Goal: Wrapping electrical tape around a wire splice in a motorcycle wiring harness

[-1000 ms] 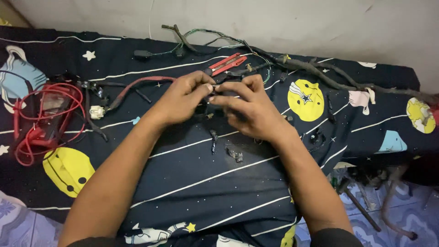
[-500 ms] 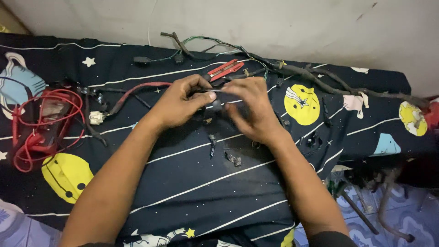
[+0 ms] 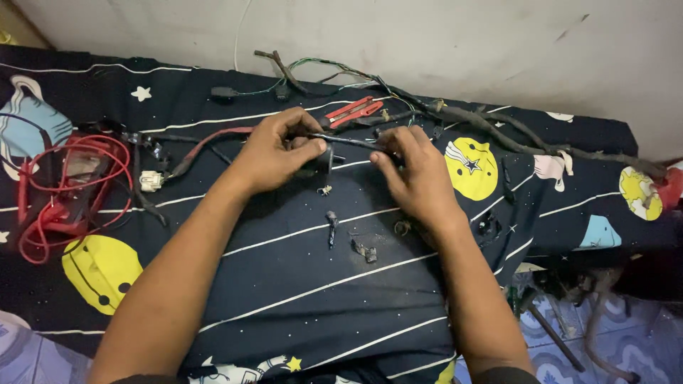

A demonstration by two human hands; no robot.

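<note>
Red test leads [image 3: 67,188] lie coiled at the far left of the dark patterned sheet [image 3: 284,284], with a white plug connector [image 3: 150,180] just beside them. From my remote seat I see my left hand [image 3: 274,153] curled shut around a small black part [image 3: 321,160] on the wiring harness [image 3: 455,117], thumb and fingers pinching it above the sheet. A taped black wire [image 3: 352,142] runs from that part straight to my right hand [image 3: 420,174], whose fingertips close on it in a pinch, the other fingers bent loosely. Below the two hands, small black scraps [image 3: 348,238] rest on the sheet. Behind the hands, red-handled pliers [image 3: 352,110] lie near the wall. The harness trails on across the sheet to the right edge, past a yellow planet print [image 3: 469,167].
</note>
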